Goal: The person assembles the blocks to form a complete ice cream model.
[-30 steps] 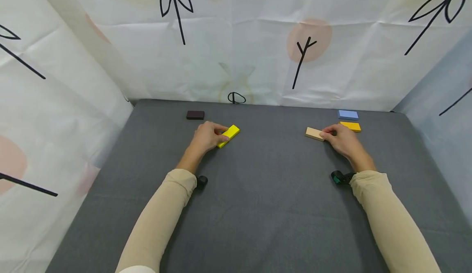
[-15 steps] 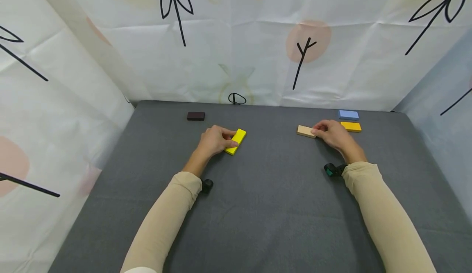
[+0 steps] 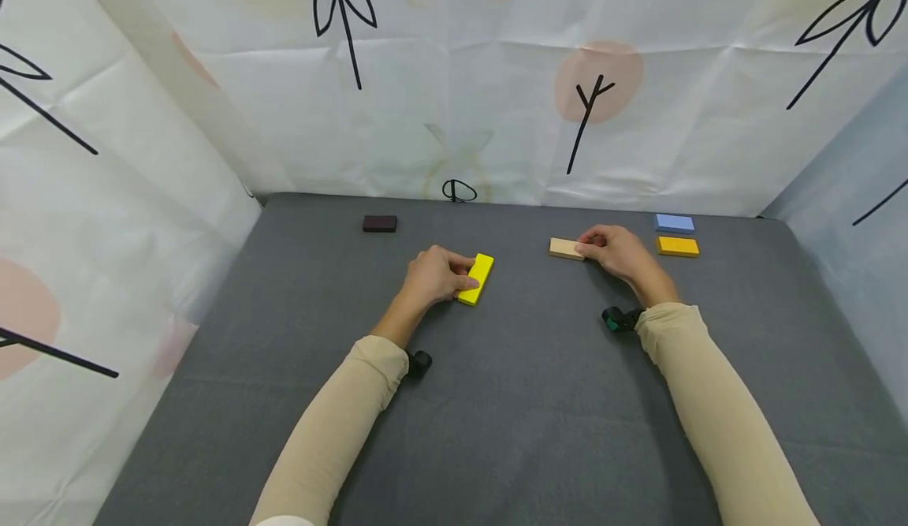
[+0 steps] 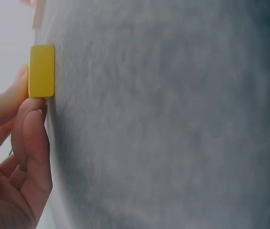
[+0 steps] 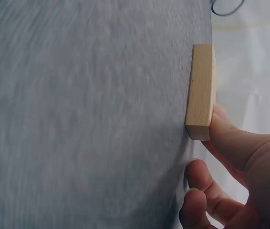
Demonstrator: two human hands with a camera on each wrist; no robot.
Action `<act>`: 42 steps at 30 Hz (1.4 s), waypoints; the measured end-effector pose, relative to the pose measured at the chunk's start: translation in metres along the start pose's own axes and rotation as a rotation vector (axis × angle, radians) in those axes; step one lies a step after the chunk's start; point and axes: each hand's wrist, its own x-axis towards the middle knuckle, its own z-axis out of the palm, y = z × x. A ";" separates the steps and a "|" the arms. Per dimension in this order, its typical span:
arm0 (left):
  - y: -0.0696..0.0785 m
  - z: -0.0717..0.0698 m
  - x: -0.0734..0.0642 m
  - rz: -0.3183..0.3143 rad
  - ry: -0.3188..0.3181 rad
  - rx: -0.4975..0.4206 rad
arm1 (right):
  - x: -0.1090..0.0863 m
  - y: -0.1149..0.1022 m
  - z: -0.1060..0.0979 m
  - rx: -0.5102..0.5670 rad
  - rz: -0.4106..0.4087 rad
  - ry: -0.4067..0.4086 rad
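In the head view my left hand (image 3: 436, 276) pinches a bright yellow block (image 3: 477, 279) by its left long side, thumb in front and fingers behind. The left wrist view shows the end of that yellow block (image 4: 42, 71) close against the grey cloth. Farther right, my right hand (image 3: 619, 253) pinches the right end of a pale wooden block (image 3: 566, 249). In the right wrist view the wooden block (image 5: 202, 88) lies along the cloth, the thumb at its near end and the other fingers curled below. A short gap separates the two held blocks.
A dark brown block (image 3: 380, 224) lies at the back left of the grey table (image 3: 511, 415). At the back right, a blue block (image 3: 675, 224) sits just behind an orange-yellow block (image 3: 677, 247). A white patterned curtain (image 3: 397, 132) borders the table's back edge.
My left hand has brought the yellow block rightward and slightly nearer, turning it more upright in view. My right hand has carried the wooden block left, away from the orange-yellow block.
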 end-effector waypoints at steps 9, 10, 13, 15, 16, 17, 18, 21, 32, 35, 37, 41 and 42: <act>0.015 0.021 -0.003 -0.016 0.062 -0.037 | 0.011 -0.018 0.017 0.007 -0.027 0.011; 0.017 0.023 -0.004 -0.018 0.064 -0.034 | 0.011 -0.019 0.019 0.009 -0.024 0.009; 0.022 0.029 -0.006 -0.017 0.063 -0.026 | 0.014 -0.025 0.024 -0.007 -0.025 0.013; 0.026 0.032 -0.007 -0.018 0.063 -0.029 | 0.015 -0.029 0.027 -0.018 -0.031 0.014; 0.027 0.033 -0.008 -0.019 0.063 -0.031 | 0.016 -0.031 0.028 -0.022 -0.033 0.015; 0.029 0.034 -0.008 -0.018 0.061 -0.035 | 0.017 -0.034 0.029 -0.024 -0.034 0.015; 0.030 0.035 -0.009 -0.014 0.061 -0.035 | 0.018 -0.037 0.030 -0.022 -0.033 0.014; 0.035 0.039 -0.011 -0.001 0.064 -0.042 | 0.021 -0.043 0.032 -0.018 -0.031 0.016; 0.060 0.060 -0.020 0.021 0.119 -0.006 | 0.025 -0.051 0.037 0.021 -0.067 -0.010; 0.062 0.063 -0.021 0.013 0.138 -0.025 | 0.025 -0.050 0.037 0.030 -0.079 -0.020; 0.062 0.062 -0.021 0.000 0.141 -0.038 | 0.026 -0.050 0.037 0.034 -0.084 -0.033; 0.060 0.058 -0.020 -0.020 0.108 -0.070 | 0.027 -0.050 0.037 0.031 -0.094 -0.052; 0.060 0.056 -0.019 -0.030 0.092 -0.094 | 0.027 -0.049 0.037 0.033 -0.101 -0.053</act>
